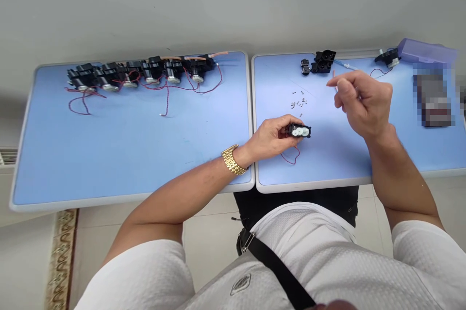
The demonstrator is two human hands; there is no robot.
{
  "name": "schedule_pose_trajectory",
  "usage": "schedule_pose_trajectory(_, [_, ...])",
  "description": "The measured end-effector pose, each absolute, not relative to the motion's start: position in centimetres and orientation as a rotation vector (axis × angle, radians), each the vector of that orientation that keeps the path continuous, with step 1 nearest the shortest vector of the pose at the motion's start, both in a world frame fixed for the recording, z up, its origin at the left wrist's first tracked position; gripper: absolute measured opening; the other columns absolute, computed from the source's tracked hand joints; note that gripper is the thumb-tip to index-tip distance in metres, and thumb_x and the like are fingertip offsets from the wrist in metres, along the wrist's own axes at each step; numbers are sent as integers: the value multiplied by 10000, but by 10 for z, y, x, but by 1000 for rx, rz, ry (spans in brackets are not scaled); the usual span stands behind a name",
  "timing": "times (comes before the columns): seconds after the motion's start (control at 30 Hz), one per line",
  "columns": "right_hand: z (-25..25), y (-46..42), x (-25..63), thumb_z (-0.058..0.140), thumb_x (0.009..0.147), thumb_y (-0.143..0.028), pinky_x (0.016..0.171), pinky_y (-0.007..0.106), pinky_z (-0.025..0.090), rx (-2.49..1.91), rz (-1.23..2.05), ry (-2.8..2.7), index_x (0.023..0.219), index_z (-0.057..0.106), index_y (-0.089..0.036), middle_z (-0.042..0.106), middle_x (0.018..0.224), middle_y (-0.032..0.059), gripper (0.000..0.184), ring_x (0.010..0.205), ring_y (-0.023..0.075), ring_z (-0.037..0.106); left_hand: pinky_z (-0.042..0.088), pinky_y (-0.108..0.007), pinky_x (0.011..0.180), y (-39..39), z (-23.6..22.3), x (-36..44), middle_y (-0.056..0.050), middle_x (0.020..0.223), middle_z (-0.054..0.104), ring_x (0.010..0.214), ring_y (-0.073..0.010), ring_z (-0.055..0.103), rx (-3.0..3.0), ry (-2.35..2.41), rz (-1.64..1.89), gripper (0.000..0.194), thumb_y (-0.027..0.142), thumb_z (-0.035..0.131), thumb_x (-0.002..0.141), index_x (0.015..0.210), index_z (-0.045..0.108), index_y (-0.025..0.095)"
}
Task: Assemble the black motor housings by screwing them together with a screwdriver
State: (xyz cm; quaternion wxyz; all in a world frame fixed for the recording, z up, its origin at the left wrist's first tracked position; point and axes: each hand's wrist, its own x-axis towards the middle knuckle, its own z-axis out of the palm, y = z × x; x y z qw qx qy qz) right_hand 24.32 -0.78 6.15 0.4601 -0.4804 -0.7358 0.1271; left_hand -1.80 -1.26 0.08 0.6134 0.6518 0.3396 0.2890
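Observation:
My left hand [278, 136] is closed around a small black gearbox [291, 130] whose open face shows white gears [300, 132]. A twisted red wire [294, 162] hangs from it onto the table. Above the right table, my right hand [364, 99] is raised with its fingers curled. Its index finger points left, and a small orange tip [333, 74] shows beside it; what the fingers hold is hidden. Between the hands and the wall lie several tiny screws [299, 103]. Black plastic housing parts [324, 62] and two small black-and-silver pieces [305, 67] sit behind them.
Several black motor gearboxes [151, 70] with red wires stand in a row along the back of the left table [127, 155]. On the right table are another gearbox [389, 59], a purple case [425, 51] and a blurred-out object [435, 99]. A seam separates the tables.

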Motion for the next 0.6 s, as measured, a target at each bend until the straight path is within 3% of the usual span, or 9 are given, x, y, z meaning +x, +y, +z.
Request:
schedule_pose_trajectory(0.13, [55, 11, 261, 562, 1187, -552, 570, 365, 471, -1249, 314, -1653, 1173, 791, -290, 755, 764, -3, 349, 557, 159, 610, 579, -238, 697, -13, 5, -18, 0, 863, 707, 728, -121, 645, 1599, 774, 610, 274, 335, 806, 887, 1118, 791, 188])
schedule_pose_trajectory(0.2, [49, 20, 271, 584, 1171, -582, 565, 374, 453, -1287, 248, -1622, 1227, 789, -287, 772, 790, 12, 364, 544, 153, 570, 557, -231, 677, -12, 6, -18, 2, 842, 698, 714, -118, 625, 1607, 772, 607, 267, 349, 796, 888, 1102, 799, 189])
schedule_pose_trajectory(0.33, [38, 34, 287, 678, 1107, -537, 696, 388, 549, -1421, 131, -1630, 1140, 804, -268, 674, 673, -21, 299, 654, 202, 675, 535, -230, 658, -11, 4, -15, 8, 815, 691, 687, -113, 605, 1617, 744, 613, 281, 375, 792, 889, 1093, 805, 184])
schedule_pose_trajectory(0.47, [29, 48, 287, 714, 1057, -515, 798, 422, 590, -1538, 59, -1772, 1182, 821, -268, 797, 892, 30, 296, 711, 213, 662, 555, -240, 689, -10, 2, -13, 13, 805, 701, 695, -122, 642, 1613, 731, 615, 285, 381, 789, 887, 1094, 795, 185])
schedule_pose_trajectory(0.6, [22, 66, 280, 700, 1039, -435, 973, 525, 597, -1670, 70, -1964, 1338, 791, -259, 822, 1104, 105, 359, 943, 308, 734, 536, -242, 677, -8, 2, -12, 18, 791, 684, 684, -120, 620, 1625, 716, 633, 278, 368, 776, 878, 1085, 790, 182])
